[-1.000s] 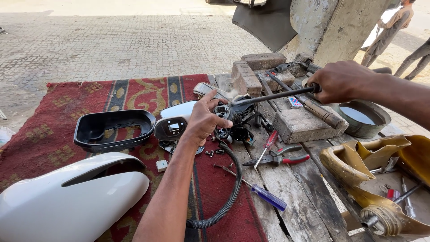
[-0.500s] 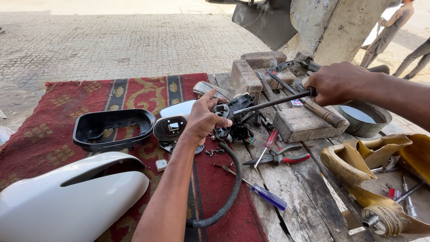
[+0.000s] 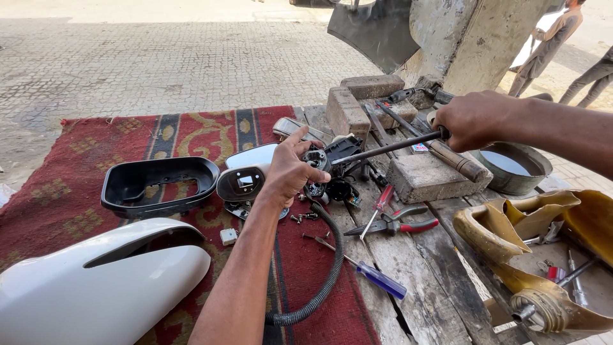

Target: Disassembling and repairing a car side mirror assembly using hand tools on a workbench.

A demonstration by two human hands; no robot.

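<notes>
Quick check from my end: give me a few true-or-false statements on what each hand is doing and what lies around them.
1. The right hand grips a long dark tool. True.
2. The left hand holds the pliers. False: it steadies a dark mechanism; the pliers lie on the boards.
3. The blue-handled screwdriver lies untouched. True.
4. The white shell sits in the metal bowl. False: it lies on the red rug.

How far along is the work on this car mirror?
Done: the white cover and black frame lie off on the rug. In hand: the left hand steadies the motor block while the right hand pushes a screwdriver into it. Left: the block looks uncleared; loose screws lie beside it.
</notes>
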